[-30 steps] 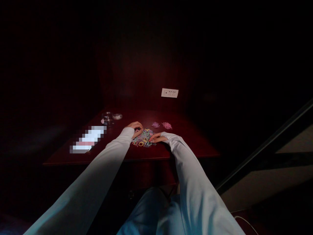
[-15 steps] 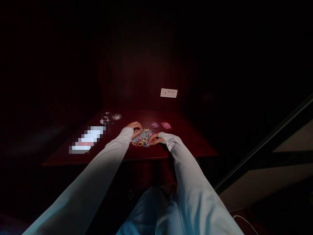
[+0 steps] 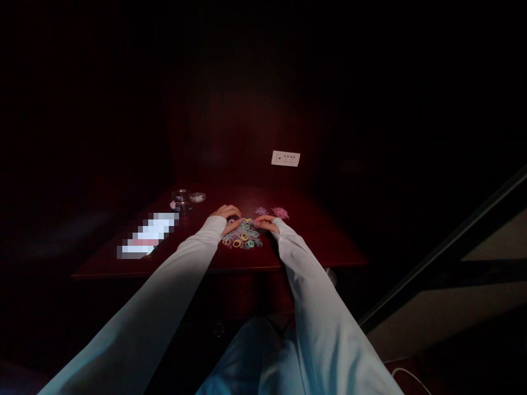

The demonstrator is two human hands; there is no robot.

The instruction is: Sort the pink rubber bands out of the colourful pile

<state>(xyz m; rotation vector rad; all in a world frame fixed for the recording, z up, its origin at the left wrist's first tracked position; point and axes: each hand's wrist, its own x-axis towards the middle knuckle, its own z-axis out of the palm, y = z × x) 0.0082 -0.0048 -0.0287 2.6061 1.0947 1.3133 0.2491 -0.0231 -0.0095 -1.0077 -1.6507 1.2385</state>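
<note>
A pile of small multicoloured bands [image 3: 242, 240] lies near the front edge of the dark red table [image 3: 123, 269]. At the pile's left side is my left hand [image 3: 229, 215], its fingers apart and curved over the bands. My right hand [image 3: 265, 222] touches the upper right side of the pile, its fingers bent; whether anything is between its fingertips is too small to tell. Behind the hands lie a small purple heap [image 3: 261, 210] and a pink heap [image 3: 280, 212] of bands.
At the table's left lies a bright, pixelated flat object [image 3: 150, 236]. Behind it stand a clear jar [image 3: 181, 197] and a round clear lid [image 3: 198, 197]. A white socket plate [image 3: 285, 158] is on the back panel.
My right hand has moved up and slightly away from the front of the pile, uncovering bands at its right side. My left hand has hardly moved.
</note>
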